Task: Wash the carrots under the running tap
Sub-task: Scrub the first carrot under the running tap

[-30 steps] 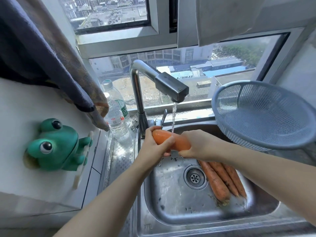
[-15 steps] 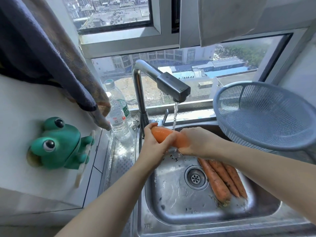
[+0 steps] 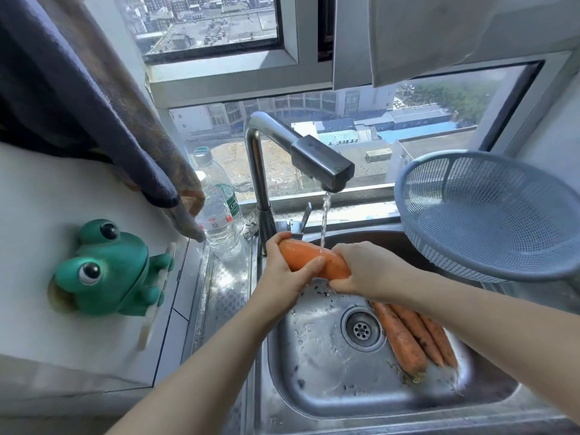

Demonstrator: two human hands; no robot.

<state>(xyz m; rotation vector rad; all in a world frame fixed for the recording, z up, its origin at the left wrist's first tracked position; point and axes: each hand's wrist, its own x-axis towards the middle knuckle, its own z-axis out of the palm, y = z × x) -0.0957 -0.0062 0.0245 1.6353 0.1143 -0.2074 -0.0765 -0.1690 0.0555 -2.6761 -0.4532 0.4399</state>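
Bright daylight comes through the window (image 3: 314, 146) at twelve o'clock. It glares on the wet steel of the sink (image 3: 329, 381) at six o'clock and glints on the tap (image 3: 314, 158). The cloth (image 3: 78, 89) at ten o'clock lies in shade. The wide lens bends the window frame and stretches the basket (image 3: 489, 215) at three o'clock. The frog (image 3: 106, 271) at nine o'clock looks soft.

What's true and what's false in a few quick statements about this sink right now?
1. The left hand and right hand both grip one carrot under the tap water. True.
2. A green frog sits left of the sink. True.
3. The sink holds no other carrots. False: three more carrots lie right of the drain.
4. The blue colander is full of carrots. False: none show in the colander.
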